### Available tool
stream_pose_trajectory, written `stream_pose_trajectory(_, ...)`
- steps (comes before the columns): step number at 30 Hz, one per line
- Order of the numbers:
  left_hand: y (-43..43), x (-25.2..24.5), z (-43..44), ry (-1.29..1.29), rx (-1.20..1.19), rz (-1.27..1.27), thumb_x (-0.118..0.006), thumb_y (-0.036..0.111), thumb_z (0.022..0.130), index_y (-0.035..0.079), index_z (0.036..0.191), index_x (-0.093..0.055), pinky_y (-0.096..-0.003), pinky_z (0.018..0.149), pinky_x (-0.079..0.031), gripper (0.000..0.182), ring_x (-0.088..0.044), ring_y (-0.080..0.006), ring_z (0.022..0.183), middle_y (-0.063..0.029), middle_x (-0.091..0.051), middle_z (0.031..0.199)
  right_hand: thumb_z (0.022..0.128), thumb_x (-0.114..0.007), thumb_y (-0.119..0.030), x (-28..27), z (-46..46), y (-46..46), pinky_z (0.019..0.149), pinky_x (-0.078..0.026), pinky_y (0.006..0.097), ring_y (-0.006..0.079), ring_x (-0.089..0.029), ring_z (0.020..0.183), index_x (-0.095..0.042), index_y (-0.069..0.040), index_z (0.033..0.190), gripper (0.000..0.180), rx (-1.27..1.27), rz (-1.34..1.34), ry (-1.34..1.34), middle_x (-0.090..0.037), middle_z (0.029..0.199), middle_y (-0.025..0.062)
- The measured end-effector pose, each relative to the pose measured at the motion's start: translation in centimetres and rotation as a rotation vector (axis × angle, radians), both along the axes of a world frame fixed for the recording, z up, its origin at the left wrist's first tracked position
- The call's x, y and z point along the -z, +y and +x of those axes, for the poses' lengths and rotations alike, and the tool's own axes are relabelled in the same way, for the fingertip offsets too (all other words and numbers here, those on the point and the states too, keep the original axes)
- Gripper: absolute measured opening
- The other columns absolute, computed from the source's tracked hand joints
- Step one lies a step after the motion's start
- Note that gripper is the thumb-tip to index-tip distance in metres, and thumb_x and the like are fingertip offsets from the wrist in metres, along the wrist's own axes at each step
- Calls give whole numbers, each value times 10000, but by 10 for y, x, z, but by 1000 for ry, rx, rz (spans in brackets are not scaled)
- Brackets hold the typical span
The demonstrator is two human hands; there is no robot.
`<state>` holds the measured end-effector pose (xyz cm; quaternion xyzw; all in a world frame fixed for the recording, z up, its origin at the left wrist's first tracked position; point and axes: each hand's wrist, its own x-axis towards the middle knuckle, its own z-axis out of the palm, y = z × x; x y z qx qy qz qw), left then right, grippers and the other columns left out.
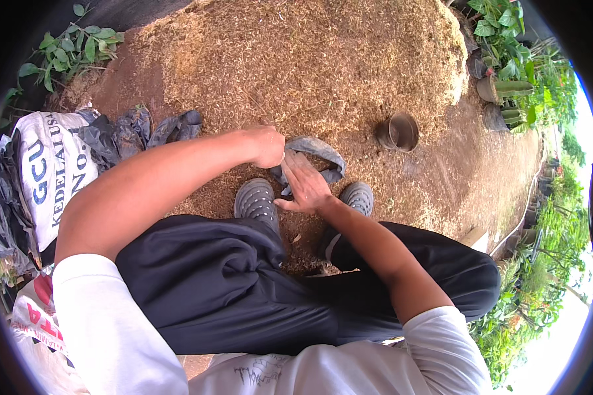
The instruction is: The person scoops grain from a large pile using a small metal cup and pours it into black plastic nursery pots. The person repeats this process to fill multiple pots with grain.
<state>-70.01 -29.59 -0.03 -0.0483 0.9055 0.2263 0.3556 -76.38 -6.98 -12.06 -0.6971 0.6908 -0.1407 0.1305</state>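
Note:
A grey-black plastic planting bag (321,144) with its mouth open sits on the ground between my feet. Its upper rim is folded and curved, and brown material shows inside the ring. My left hand (268,146) is curled at the bag's left side, beside the fingertips of my right hand; its fingers are hidden, so a grip on the rim cannot be told. My right hand (305,183) lies flat across the near left part of the bag, fingers straight and thumb spread to the left. It covers part of the rim.
A heap of husk-like mulch (306,59) spreads ahead. An empty brown pot (399,132) lies tilted at right. Crumpled black plastic bags (143,129) and a white printed sack (54,168) stand at left. My grey clogs (257,197) flank the bag. Potted cacti (514,89) line the right.

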Motion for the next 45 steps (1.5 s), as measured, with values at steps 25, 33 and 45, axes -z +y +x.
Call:
stream_pose_trajectory(25,-11,15,7,66,2,-83,-533,308,1036,-26,1016,-782,-547,995,-546,417,-717,-450,1084,-272,-757,1101,1003,-656,-313,-94,-37,30,882,-611,440,315,-720,1079,-656,-108,1165,261,-158,447,153,-694,1115,82)
stream_pose_trajectory(33,-2,2,12,-29,-136,-79,-554,409,1063,-44,1178,-760,-526,1044,-543,510,-700,-423,1195,-270,-730,1257,1020,-597,-252,-139,-19,35,823,-626,465,359,-768,921,-700,-76,1109,222,-96,430,229,-712,1131,132)
stream_pose_trajectory(45,19,-31,9,-73,-49,-252,-529,563,1080,1,1220,-760,-506,1025,-561,623,-700,-370,1206,-217,-734,1263,1044,-582,-308,-169,-43,37,757,-650,440,309,-780,871,-746,-103,1080,265,-204,693,420,-733,1062,131)
